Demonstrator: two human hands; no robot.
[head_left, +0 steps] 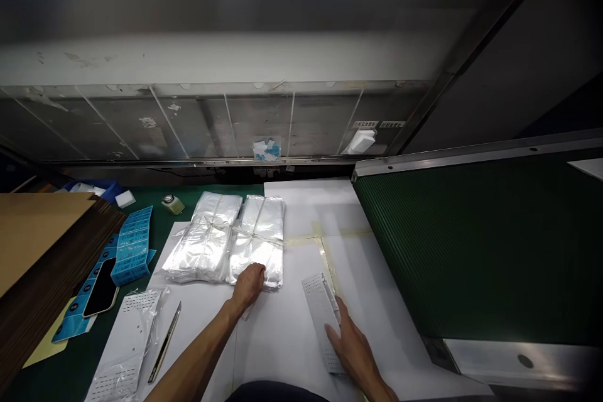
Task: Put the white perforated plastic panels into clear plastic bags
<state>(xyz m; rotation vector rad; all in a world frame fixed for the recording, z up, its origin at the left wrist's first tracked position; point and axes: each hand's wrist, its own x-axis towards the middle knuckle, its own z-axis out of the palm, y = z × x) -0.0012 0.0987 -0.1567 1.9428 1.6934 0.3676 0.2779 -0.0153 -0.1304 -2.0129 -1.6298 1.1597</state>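
My left hand [249, 287] is closed at the lower edge of the right-hand bundle of clear plastic bags [258, 226], its fingertips pinching the plastic there. String ties this bundle crosswise. Beside it on the left lies a second tied bundle of clear plastic bags [210, 235]. My right hand [353, 345] grips a white perforated panel [319, 317] by its right side, thumb over the face; slots show at both ends. A similar white panel in a clear bag [125, 342] lies at the lower left, with a utility knife [164, 342] next to it.
White sheets [277, 352] joined with tape cover much of the green table. A green ribbed conveyor belt [480, 245] with metal edges runs along the right. At left are stacked cardboard [47, 232], blue label sheets [134, 242], a phone [101, 287] and a small bottle [173, 203].
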